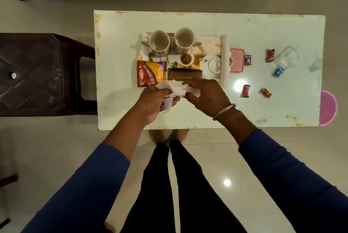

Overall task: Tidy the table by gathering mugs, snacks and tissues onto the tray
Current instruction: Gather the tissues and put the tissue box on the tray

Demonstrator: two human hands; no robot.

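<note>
A white tray (224, 52) sits mid-table and holds two empty mugs (159, 42) (184, 39), a red-and-yellow snack packet (151, 73), a brown box (185, 73), a small bowl with a spoon (186, 59) and a white teapot (211, 66). Just in front of the tray, both hands grip crumpled white tissues (175, 89). My left hand (156, 103) holds them from the left and below. My right hand (206, 95) pinches them from the right. Several wrapped candies (246, 90) (265, 92) (270, 55) (247, 60) (279, 72) lie loose on the table to the right of the tray.
A pink lidded box (236, 60) touches the tray's right side. A clear glass (287, 57) lies tipped at the far right. A dark plastic stool (37, 74) stands left of the white table (263, 110). A pink round object (328, 108) shows past the right edge.
</note>
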